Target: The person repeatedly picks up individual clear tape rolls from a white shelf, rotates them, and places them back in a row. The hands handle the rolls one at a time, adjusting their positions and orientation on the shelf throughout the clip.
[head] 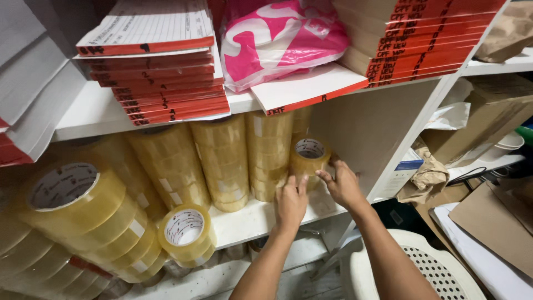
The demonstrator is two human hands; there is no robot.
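Observation:
Both my hands reach into the lower white shelf (255, 219). A short stack of clear-yellow tape rolls (308, 158) stands at the shelf's right end, against the white side panel. My left hand (291, 201) touches the stack's lower front with its fingertips. My right hand (343, 184) rests against the stack's right side, fingers spread. Neither hand has lifted it. Taller stacks of tape rolls (269, 153) stand just left of it.
More tape stacks (222, 161) fill the shelf; tilted stacks (83, 208) and a leaning roll (185, 232) lie at left. Above are red-spined pads (166, 83) and a pink-white bag (280, 39). A white plastic chair (427, 266) and cardboard (488, 222) stand at lower right.

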